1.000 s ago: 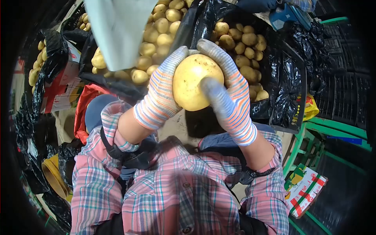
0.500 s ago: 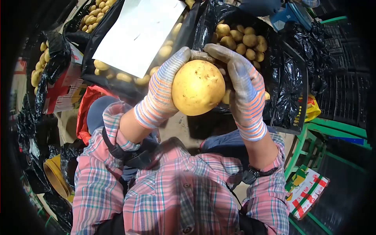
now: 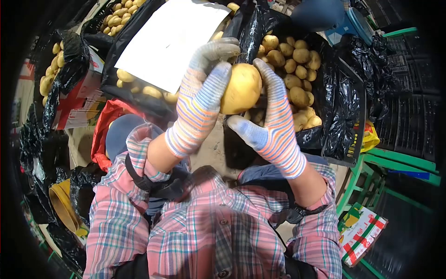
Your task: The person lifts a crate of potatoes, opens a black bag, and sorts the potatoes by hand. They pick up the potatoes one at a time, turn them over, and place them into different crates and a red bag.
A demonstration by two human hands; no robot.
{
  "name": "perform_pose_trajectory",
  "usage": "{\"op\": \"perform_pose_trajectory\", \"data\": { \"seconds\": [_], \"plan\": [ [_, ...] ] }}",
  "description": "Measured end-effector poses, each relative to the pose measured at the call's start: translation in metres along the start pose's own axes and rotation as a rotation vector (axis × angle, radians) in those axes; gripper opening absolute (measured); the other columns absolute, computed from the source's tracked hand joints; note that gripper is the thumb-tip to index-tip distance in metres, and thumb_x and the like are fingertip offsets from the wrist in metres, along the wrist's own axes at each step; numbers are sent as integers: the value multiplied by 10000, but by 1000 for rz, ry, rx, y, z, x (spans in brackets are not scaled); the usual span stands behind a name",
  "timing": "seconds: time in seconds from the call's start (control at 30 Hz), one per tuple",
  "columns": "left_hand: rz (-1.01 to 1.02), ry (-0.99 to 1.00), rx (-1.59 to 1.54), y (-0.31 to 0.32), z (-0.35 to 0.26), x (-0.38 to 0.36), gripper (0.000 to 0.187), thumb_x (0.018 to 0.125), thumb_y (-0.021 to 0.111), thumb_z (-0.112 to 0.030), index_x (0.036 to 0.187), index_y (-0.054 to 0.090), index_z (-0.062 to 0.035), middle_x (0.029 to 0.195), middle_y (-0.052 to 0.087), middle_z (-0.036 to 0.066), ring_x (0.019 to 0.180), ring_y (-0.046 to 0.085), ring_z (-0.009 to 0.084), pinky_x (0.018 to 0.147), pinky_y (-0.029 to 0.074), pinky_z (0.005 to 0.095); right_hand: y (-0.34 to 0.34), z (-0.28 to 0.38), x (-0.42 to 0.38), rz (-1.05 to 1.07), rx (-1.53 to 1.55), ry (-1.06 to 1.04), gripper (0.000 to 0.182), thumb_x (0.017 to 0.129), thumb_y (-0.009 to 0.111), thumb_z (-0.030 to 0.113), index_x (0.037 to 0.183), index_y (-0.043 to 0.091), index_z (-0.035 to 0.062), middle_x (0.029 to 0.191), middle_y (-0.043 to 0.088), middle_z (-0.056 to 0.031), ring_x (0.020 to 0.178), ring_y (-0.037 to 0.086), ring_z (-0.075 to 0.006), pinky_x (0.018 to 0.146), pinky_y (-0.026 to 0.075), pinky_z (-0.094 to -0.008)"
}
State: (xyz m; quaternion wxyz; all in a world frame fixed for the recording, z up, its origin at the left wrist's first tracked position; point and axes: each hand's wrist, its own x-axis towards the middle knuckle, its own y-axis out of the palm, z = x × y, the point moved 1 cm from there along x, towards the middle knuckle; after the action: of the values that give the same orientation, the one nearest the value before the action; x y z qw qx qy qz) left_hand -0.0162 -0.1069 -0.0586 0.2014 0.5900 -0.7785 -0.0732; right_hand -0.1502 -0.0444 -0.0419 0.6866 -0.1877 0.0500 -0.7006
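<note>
A large yellow potato (image 3: 241,88) with small brown marks is held up between my two gloved hands. My left hand (image 3: 200,95), in a striped knit glove with a greyish palm, grips it from the left, its thumb pressed along the side. On the right, my right hand (image 3: 274,118) curves around it in a matching glove, fingers along the far side and thumb below. Behind my right hand stands a crate (image 3: 355,88) lined with black plastic and holding more potatoes (image 3: 301,56).
A white sheet (image 3: 169,42) covers part of another black-lined potato crate at left. A red bag (image 3: 100,139) is beside my left arm. Green metal stands (image 3: 395,160) and a printed carton (image 3: 364,235) are at right. A blue bucket (image 3: 346,30) is at the back.
The potato has moved up slightly and turned between my hands. My left fingers have lifted off its far side, and my right thumb has come down below it.
</note>
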Motion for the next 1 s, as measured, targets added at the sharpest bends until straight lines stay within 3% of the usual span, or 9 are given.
{"op": "perform_pose_trajectory", "data": {
  "seconds": [0.17, 0.27, 0.33, 0.43, 0.63, 0.73, 0.9, 0.97, 1.0],
  "plan": [
    [39, -3, -314, -5, -9, 3, 376, 877, 479, -86, 1245, 477, -5, 1317, 461, 151, 1222, 436, 219, 1054, 340, 349, -4, 6, 6, 33, 653, 168, 848, 737, 756, 144, 1420, 272, 10, 1324, 442, -148, 1204, 478, -226, 1017, 398, -358],
    [98, -33, -169, -15, 6, 1, 530, 843, 572, -200, 1317, 433, -11, 1343, 446, 156, 1256, 422, 224, 1064, 332, 360, -9, 5, 7, 25, 715, 146, 881, 733, 757, 159, 1440, 249, 19, 1338, 440, -151, 1237, 453, -232, 1049, 364, -366],
    [330, -65, 54, -14, -12, -4, 808, 729, 739, -307, 1376, 365, 3, 1369, 431, 153, 1282, 414, 230, 1063, 342, 372, -9, 0, 7, -39, 530, -75, 925, 720, 765, 185, 1455, 227, 22, 1353, 438, -153, 1261, 432, -238, 1061, 348, -366],
    [294, -245, -4, -5, -20, -9, 1022, 613, 862, -299, 1418, 297, -20, 1379, 422, 144, 1280, 420, 239, 1065, 349, 370, -10, 2, 7, -17, 525, -79, 954, 704, 780, 211, 1458, 226, 20, 1372, 429, -147, 1282, 411, -240, 1069, 333, -365],
    [462, -275, -42, -4, -19, -12, 994, 634, 855, -295, 1417, 304, -29, 1367, 428, 132, 1286, 411, 245, 1070, 347, 383, -20, 7, 13, -138, 25, -337, 773, 670, 795, 389, 1264, 503, -10, 1116, 565, -168, 1001, 588, -288, 886, 466, -365],
    [460, -409, -59, 0, -23, -13, 982, 637, 852, -277, 1418, 307, -41, 1339, 452, 125, 1248, 452, 239, 1029, 397, 373, -18, 13, 14, -222, 30, -91, 386, 850, 624, 353, 977, 608, -11, 916, 621, -146, 844, 616, -242, 773, 484, -336],
    [481, -665, -233, -1, -19, -17, 928, 661, 825, -272, 1405, 320, -41, 1283, 489, 120, 1147, 530, 216, 852, 522, 317, -29, -4, 15, -194, 390, 128, 268, 869, 580, 241, 933, 594, -19, 872, 613, -156, 776, 597, -257, 714, 478, -345],
    [499, -678, -259, -1, -17, -15, 922, 666, 818, -290, 1401, 321, -39, 1260, 497, 118, 1079, 564, 205, 775, 545, 293, -31, -2, 15, -219, -305, -280, 217, 865, 581, 187, 913, 586, -25, 875, 587, -179, 762, 578, -302, 695, 478, -356],
    [469, -578, -147, 1, -16, -15, 920, 668, 815, -307, 1399, 324, -39, 1239, 508, 117, 1024, 583, 194, 737, 547, 276, -26, 17, 15, -256, -263, -331, 171, 846, 571, 104, 945, 578, -36, 886, 560, -206, 771, 561, -354, 693, 478, -392]
  ]
}}
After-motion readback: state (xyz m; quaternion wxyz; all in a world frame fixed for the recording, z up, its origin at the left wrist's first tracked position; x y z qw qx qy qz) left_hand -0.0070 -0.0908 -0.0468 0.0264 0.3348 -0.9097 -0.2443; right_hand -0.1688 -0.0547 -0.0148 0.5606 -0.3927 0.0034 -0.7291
